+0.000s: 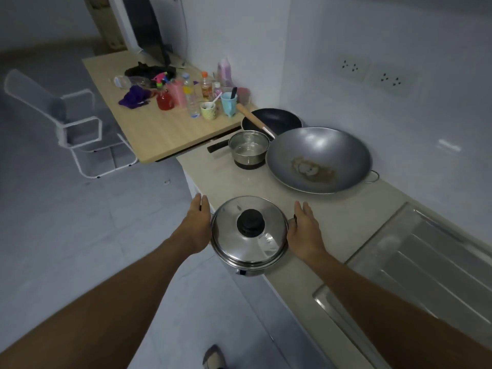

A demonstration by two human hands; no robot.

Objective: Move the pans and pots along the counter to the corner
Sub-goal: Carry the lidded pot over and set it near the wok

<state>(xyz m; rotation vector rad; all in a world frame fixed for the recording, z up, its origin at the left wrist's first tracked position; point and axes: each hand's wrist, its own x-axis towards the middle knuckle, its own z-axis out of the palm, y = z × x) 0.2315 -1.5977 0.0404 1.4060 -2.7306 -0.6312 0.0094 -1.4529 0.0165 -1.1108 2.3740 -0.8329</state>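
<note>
A steel pot with a domed lid and black knob [249,235] is at the counter's front edge, partly past it. My left hand [198,221] presses its left side handle and my right hand [303,226] its right side handle, fingers stretched forward, so the pot is held between both palms. Further along the beige counter [213,171] are a large grey wok with residue [318,158], a small steel saucepan with a black handle [247,149], and a black frying pan with a wooden handle [274,119] in the corner by the wall.
A steel sink with drainboard [415,257] is set in the counter at the right. A wooden table [165,134] beyond the counter carries bottles, cups and a purple cloth. A white-framed chair [80,123] stands on the tiled floor at the left. Wall sockets [372,73] are above the wok.
</note>
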